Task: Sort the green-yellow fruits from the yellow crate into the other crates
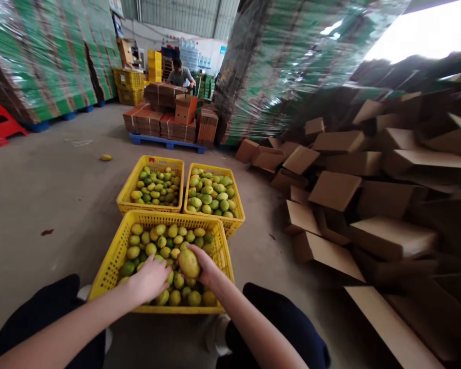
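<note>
A large yellow-green lemon [189, 263] is in my right hand [203, 266], held between thumb and fingers above the near crate. Beside it on the left, my left hand [151, 279] reaches palm-down over the fruit, fingers curled round something that the hand itself hides. Both hands are over the near yellow plastic crate [103, 269], which is full of green and yellow lemons [194, 298]. Just beyond it stand two more yellow crates, a left one [125, 192] and a right one [236, 197], both filled with lemons.
Cardboard boxes [334, 189] lie heaped along the right. A single lemon [106, 157] rests on the floor ahead left. Flattened cartons on a blue pallet [169, 143] stand ahead, with another person [180, 77] behind. Wrapped stacks [57, 56] and a red stool [2, 120] are left.
</note>
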`<state>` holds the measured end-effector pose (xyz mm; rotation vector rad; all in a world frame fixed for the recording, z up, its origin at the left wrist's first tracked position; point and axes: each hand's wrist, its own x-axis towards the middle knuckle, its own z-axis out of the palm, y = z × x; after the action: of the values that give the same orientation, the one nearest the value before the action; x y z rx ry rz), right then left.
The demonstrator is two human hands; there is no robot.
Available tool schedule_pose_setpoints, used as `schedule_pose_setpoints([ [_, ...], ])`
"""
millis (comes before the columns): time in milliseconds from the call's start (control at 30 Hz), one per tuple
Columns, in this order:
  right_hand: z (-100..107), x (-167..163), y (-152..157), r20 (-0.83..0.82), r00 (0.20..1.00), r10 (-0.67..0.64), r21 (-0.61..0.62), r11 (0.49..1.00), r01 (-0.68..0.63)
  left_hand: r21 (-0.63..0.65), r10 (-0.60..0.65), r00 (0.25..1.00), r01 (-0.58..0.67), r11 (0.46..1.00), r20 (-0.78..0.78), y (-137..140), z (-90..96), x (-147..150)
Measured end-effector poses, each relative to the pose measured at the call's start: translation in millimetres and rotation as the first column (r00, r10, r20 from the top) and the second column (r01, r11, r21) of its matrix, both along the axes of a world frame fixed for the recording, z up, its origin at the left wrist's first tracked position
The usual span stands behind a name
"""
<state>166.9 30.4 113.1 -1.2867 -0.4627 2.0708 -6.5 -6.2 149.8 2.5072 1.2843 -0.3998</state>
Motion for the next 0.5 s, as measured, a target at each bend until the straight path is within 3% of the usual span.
schedule_pose_setpoints([
  [167,-36.7,-6.7,-33.5,0.081,0.972,0.221,-0.240,0.951,-0.196,-0.062,0.038,0.996,-0.033,0.997,0.076,-3.4,-5.2,-20.6],
  [300,-49.9,7.9,-48.6,0.141,0.974,0.176,-0.280,0.951,-0.131,-0.032,0.103,0.990,-0.100,0.994,0.097,-8.4,-10.1,-35.2],
  [433,-52.9,24.4,-44.4,0.172,0.974,0.146,-0.387,0.919,-0.070,-0.045,0.105,0.992,-0.102,0.994,0.072,-13.5,2.3,-38.6],
  [500,-50.9,31.4,-29.7,0.193,0.974,0.120,-0.385,0.922,-0.037,-0.083,0.085,0.996,-0.082,0.993,0.040,-15.6,10.6,-38.5],
])
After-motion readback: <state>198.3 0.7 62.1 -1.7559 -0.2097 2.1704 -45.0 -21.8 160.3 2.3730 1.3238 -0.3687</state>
